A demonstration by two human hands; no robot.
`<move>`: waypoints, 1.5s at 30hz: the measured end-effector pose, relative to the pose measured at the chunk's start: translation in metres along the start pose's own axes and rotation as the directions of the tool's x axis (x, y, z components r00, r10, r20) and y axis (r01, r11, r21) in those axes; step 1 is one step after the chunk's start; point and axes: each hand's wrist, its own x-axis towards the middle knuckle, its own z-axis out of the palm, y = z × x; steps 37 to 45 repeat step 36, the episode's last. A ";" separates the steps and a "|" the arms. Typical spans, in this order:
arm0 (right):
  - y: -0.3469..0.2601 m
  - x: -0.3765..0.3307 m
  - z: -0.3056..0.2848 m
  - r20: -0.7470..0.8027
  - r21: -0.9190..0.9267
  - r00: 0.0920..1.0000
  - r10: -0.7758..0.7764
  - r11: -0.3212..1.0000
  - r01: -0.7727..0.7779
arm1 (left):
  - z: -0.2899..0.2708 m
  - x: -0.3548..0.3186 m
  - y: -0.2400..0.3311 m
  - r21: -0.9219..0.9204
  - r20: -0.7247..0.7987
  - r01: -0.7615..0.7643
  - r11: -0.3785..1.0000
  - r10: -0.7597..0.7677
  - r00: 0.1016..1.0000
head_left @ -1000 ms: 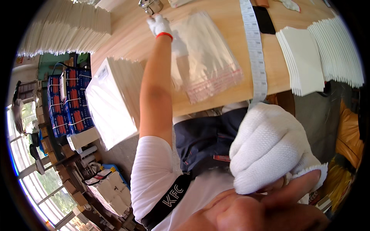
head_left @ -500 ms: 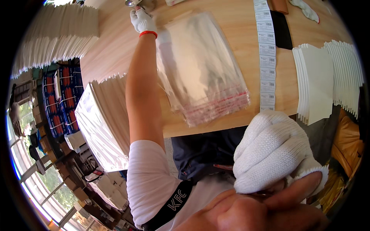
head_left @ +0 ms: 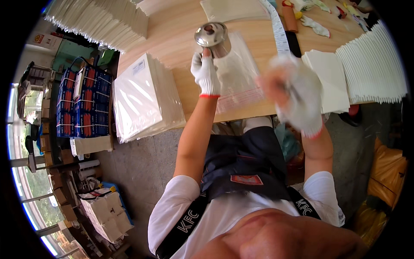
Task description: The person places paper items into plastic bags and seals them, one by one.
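Note:
In my left hand (head_left: pixel 205 73), wearing a white knit glove with a bare thumb tip, is a shiny metal cup (head_left: pixel 222 48) with a domed lid (head_left: pixel 210 34) and dark knob. The fingers are closed at the cup's near side, over the table. My right hand (head_left: pixel 297 93), also gloved with bare skin showing at the fingers, is raised near the table's front edge. Motion smears its fingers, so their grip cannot be made out. Beneath the cup lie flat transparent plastic bags (head_left: pixel 239 93) with a reddish strip along the near edge.
Plastic-wrapped stacks (head_left: pixel 138 97) stand at the table's left side, with another white stack (head_left: pixel 97 21) behind. White folded sheets (head_left: pixel 325 80) lie on the right. A label strip (head_left: pixel 279 36), a dark flat object (head_left: pixel 293 44) and a loose glove (head_left: pixel 315 26) are farther back.
My left hand has come back nearer with the metal cup, now fully in view. My right hand has moved from close below the camera out toward the table. The view has shifted too.

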 end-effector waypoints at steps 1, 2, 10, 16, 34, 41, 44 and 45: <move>-0.002 0.012 0.002 -0.020 -0.055 0.989 0.147 0.987 -0.148 | -0.011 -0.018 0.008 -0.025 0.030 0.018 1.000 -0.017 0.999; 0.010 0.017 0.004 -0.045 -0.172 0.994 0.097 0.980 -0.104 | -0.021 -0.035 0.015 0.010 0.057 0.033 0.999 -0.034 0.998; 0.024 0.001 0.039 0.286 -0.636 0.955 -0.074 0.731 0.247 | -0.089 -0.137 0.059 0.155 0.313 0.016 0.988 -0.064 0.948; -0.009 -0.035 0.043 0.415 -0.549 0.909 0.027 0.805 0.226 | -0.121 -0.169 0.072 0.250 0.344 0.076 0.965 -0.162 0.925; 0.025 -0.157 0.014 0.286 0.918 0.856 0.431 -0.378 -0.116 | -0.153 -0.206 0.163 0.116 0.567 -0.361 0.925 0.237 0.789; 0.037 -0.169 0.011 0.344 0.875 0.877 0.336 -0.453 -0.170 | -0.153 -0.212 0.179 0.131 0.540 -0.379 0.916 0.255 0.802; 0.037 -0.169 0.011 0.344 0.875 0.877 0.336 -0.453 -0.170 | -0.153 -0.212 0.179 0.131 0.540 -0.379 0.916 0.255 0.802; 0.037 -0.169 0.011 0.344 0.875 0.877 0.336 -0.453 -0.170 | -0.153 -0.212 0.179 0.131 0.540 -0.379 0.916 0.255 0.802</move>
